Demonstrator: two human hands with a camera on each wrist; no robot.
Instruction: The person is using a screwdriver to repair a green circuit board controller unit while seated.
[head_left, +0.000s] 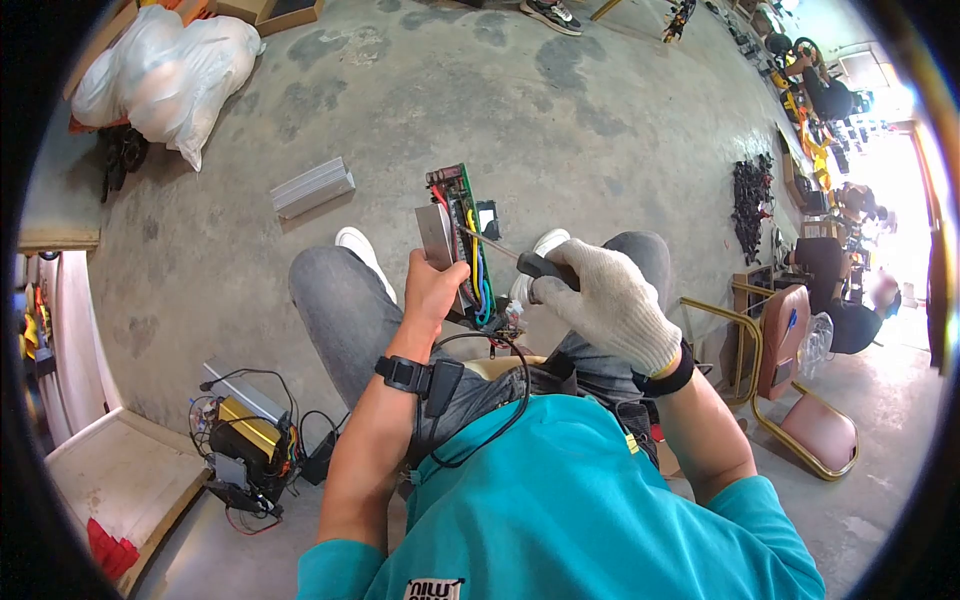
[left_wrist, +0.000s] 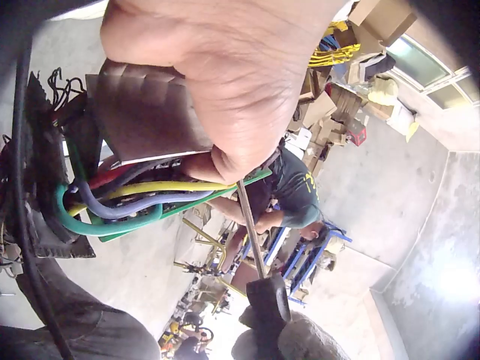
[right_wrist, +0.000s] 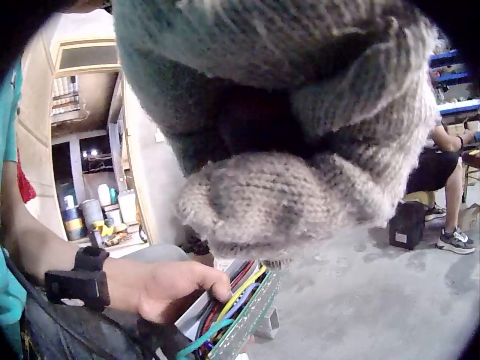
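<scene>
My bare left hand [head_left: 433,288] grips a long circuit board [head_left: 462,190] together with the grey metal plate [head_left: 433,236] along its side. Yellow, blue, green and red wires [left_wrist: 135,190] run lengthwise beside the board. A knitted white glove covers my right hand [head_left: 615,305], whose fingers curl round the dark handle of a screwdriver [head_left: 540,266]. Its thin shaft slants left, and the tip meets the board assembly near my left thumb. In the right wrist view the glove [right_wrist: 262,195] hides the screwdriver.
An empty-looking aluminium housing [head_left: 313,188] lies on the concrete floor ahead. Wired electronics with a yellow casing [head_left: 250,430] sit at the left, and a pink metal-framed chair [head_left: 785,340] stands right. White plastic bags [head_left: 170,80] lie far left. A black cable [head_left: 525,370] loops across my lap.
</scene>
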